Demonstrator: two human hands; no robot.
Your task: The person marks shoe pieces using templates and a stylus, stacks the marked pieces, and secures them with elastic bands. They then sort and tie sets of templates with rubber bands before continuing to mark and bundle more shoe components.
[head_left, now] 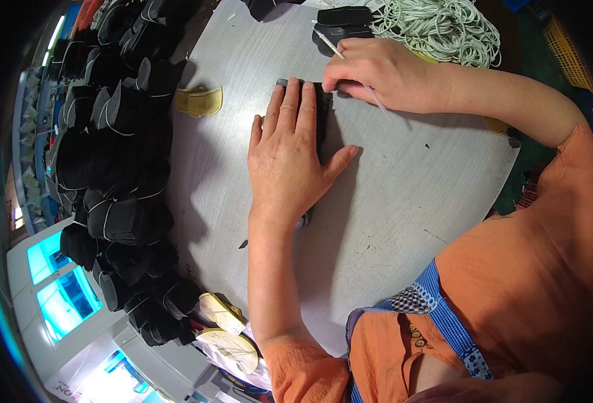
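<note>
My left hand lies flat on a dark piece on the pale table, fingers stretched out and thumb spread to the right. Most of that piece is hidden under the palm and fingers. My right hand is closed around a slim white pen-like stick, which slants across it. The right fingertips sit at the upper right edge of the dark piece; whether they also pinch it I cannot tell. Just beyond the right hand lie black shaped pieces and a heap of pale green cord.
Bundles of black pieces tied with string are stacked along the table's left edge. Yellowish templates lie near them, with more yellowish shapes at the lower left. A yellow basket stands off the table at the far right.
</note>
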